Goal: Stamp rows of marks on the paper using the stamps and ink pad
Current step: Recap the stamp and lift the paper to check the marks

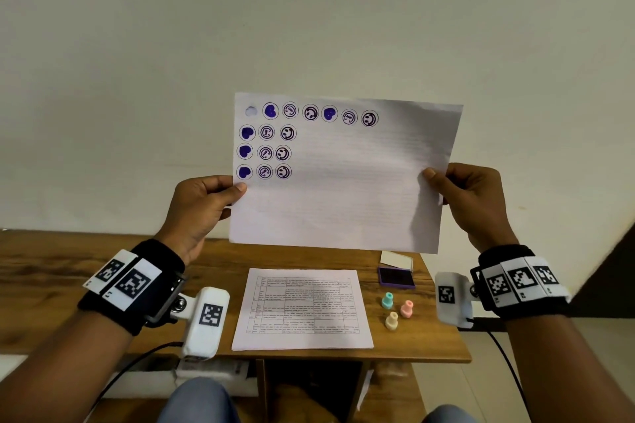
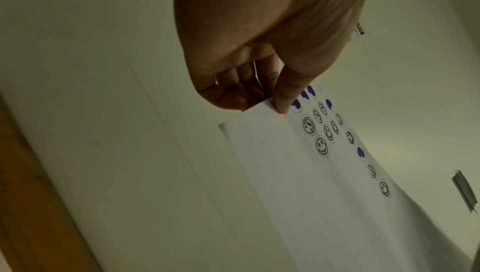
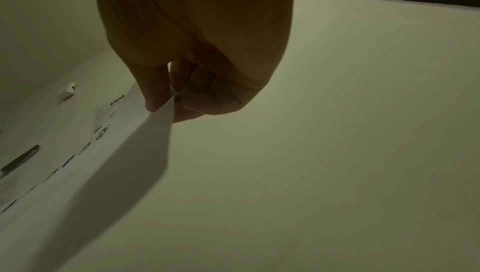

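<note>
A white sheet of paper (image 1: 343, 189) with rows of purple hearts and smiley marks near its top left is held upright in the air in front of the wall. My left hand (image 1: 206, 206) pinches its left edge, thumb on the front; the left wrist view shows the thumb (image 2: 283, 99) on the paper (image 2: 324, 204). My right hand (image 1: 470, 199) pinches the right edge (image 3: 166, 116). On the wooden table (image 1: 103, 285) below stand a teal stamp (image 1: 387, 300), a pink stamp (image 1: 407, 309) and a cream stamp (image 1: 391, 320), beside an open purple ink pad (image 1: 396, 276).
A second printed sheet (image 1: 302, 309) with a text table lies flat at the table's middle. The ink pad's white lid (image 1: 397, 260) stands behind it. The plain wall (image 1: 309, 27) is close behind the table. A cable (image 1: 508, 364) hangs at the right.
</note>
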